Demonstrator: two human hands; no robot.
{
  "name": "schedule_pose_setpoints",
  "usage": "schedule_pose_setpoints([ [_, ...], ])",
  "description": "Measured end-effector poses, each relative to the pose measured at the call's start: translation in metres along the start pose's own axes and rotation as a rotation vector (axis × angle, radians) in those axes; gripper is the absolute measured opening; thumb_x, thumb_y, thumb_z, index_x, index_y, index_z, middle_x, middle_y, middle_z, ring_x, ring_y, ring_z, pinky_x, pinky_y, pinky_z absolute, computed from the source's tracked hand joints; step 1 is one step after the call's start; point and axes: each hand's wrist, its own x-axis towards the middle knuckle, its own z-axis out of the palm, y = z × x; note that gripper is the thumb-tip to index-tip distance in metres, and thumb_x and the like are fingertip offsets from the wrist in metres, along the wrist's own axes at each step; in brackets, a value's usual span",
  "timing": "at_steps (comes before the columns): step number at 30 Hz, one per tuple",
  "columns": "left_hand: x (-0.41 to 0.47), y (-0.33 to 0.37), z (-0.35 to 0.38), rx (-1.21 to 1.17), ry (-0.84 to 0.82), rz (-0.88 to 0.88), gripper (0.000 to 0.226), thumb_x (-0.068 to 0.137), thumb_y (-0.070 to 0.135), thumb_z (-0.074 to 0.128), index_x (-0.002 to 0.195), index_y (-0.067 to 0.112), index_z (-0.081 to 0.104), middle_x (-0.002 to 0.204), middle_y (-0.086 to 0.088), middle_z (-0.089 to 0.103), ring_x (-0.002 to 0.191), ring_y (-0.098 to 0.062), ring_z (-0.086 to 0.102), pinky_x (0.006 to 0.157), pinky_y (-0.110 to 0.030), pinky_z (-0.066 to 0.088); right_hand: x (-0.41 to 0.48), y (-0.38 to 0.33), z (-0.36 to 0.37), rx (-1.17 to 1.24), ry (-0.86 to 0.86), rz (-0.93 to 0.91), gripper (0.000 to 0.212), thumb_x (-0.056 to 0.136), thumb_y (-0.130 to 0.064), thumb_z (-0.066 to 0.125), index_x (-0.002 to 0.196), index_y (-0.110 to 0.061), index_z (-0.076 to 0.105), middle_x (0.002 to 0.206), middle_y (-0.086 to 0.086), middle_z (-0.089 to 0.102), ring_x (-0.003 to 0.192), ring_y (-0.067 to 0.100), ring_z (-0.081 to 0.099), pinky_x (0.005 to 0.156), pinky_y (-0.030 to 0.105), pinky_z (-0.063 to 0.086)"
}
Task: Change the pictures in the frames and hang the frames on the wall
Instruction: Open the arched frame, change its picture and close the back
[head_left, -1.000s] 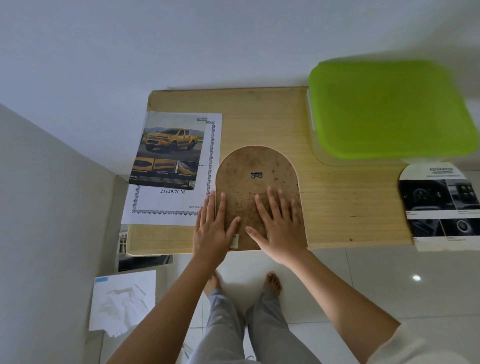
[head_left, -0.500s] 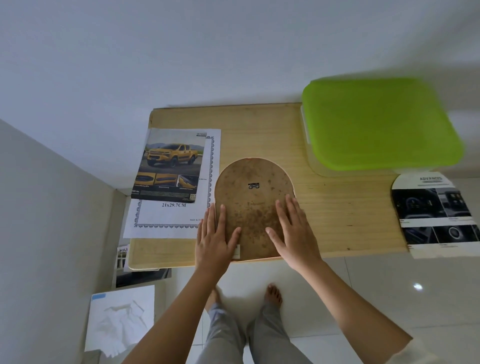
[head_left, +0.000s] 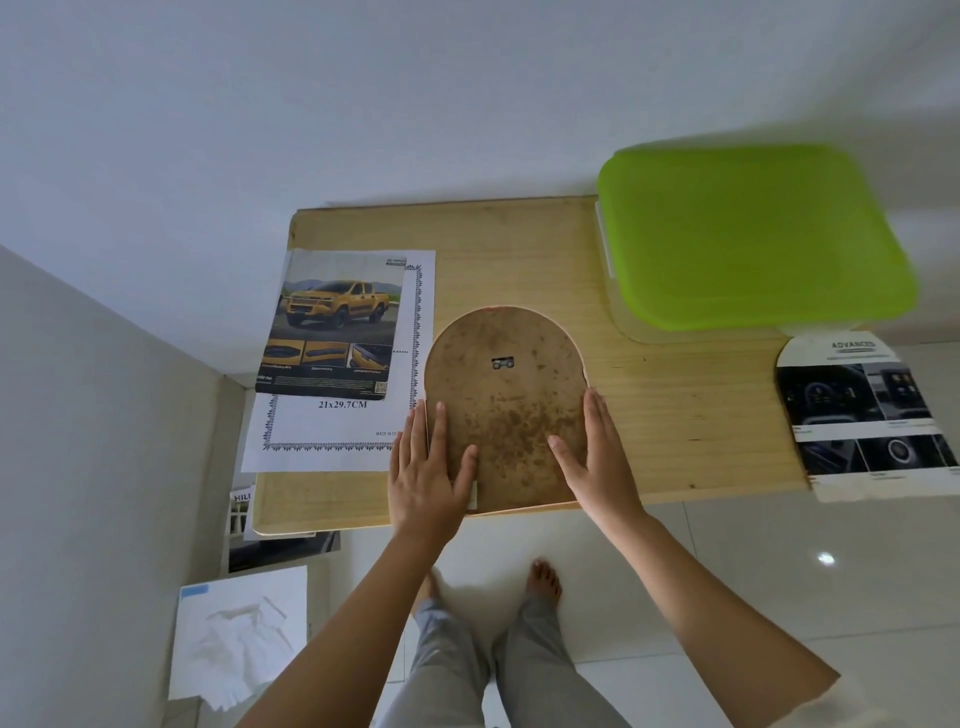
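Observation:
An arch-shaped frame (head_left: 504, 395) lies face down on the wooden table (head_left: 675, 415), showing its brown stained backing board and a small metal hanger (head_left: 502, 362). My left hand (head_left: 428, 467) lies flat on the frame's lower left edge, fingers straight. My right hand (head_left: 597, 457) rests flat along the frame's right edge, fingers straight. To the left, a yellow pickup-truck picture (head_left: 332, 332) lies on a white bordered sheet (head_left: 332, 431). An arch-cut car-interior picture (head_left: 867, 415) lies at the table's right end.
A container with a green lid (head_left: 753, 234) stands at the table's back right. White walls rise behind and to the left. Papers (head_left: 239, 634) and another print (head_left: 280, 545) lie on the floor at the left. My bare feet stand on white tiles below the table edge.
My right hand slid from the middle of the backing board out to the frame's right edge. My left hand stayed at the lower left edge. The camera tilted slightly.

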Motion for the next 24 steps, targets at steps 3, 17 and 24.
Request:
schedule_pose_setpoints([
  [3, 0.001, -0.001, -0.001, -0.018, -0.009, -0.011, 0.072, 0.086, 0.062, 0.009, 0.148, 0.025, 0.004, 0.157, -0.002, 0.006, 0.144, -0.013, 0.001, 0.115, -0.028, -0.004, -0.002, -0.005, -0.008, 0.13, 0.018, 0.021, 0.074, 0.09, -0.024, 0.058, 0.148, -0.012, 0.013, 0.154, -0.001, 0.017, 0.141, 0.009, 0.015, 0.111, 0.018, 0.013],
  [17, 0.042, 0.067, -0.066, -0.431, -0.023, 0.035, 0.057, 0.097, 0.036, 0.04, 0.147, 0.02, 0.017, 0.155, -0.003, 0.012, 0.143, -0.02, 0.012, 0.114, -0.037, 0.018, 0.021, -0.055, -0.051, 0.61, 0.144, -0.028, 0.04, 0.092, -0.008, 0.053, 0.132, -0.007, 0.048, 0.105, -0.001, 0.062, 0.08, -0.004, 0.057, 0.068, 0.007, 0.044],
  [24, 0.09, 0.147, -0.173, -0.928, 0.142, 0.183, 0.064, 0.094, 0.054, 0.034, 0.146, 0.041, 0.0, 0.147, 0.0, 0.032, 0.116, 0.002, 0.046, 0.098, -0.03, 0.038, 0.035, -0.11, -0.099, 0.306, 0.27, -0.614, 0.038, 0.09, -0.021, 0.049, 0.127, -0.015, 0.05, 0.095, 0.006, 0.057, 0.086, 0.01, 0.056, 0.074, 0.02, 0.047],
])
